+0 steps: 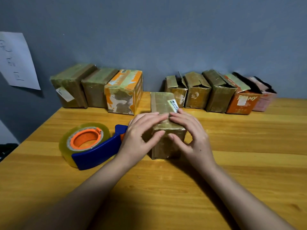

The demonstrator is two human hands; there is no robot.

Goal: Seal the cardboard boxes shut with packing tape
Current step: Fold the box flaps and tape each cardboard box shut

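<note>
Box (166,123), mid-tabletop: left hand (141,135) and right hand (189,135), fingers flat, pressing tape. Rub firmly toward edges. Dispenser (93,146) beside, idle.

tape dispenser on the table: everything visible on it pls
The tape dispenser lies on its side on the wooden table, left of the box being pressed. Blue plastic frame, orange hub, thick roll of clear yellowish tape. The left hand hides its front end; whether they touch cannot be told.

Nine cardboard boxes (166,113), one tape dispenser (89,146), one paper sheet (16,60), two hands (141,135)
</note>
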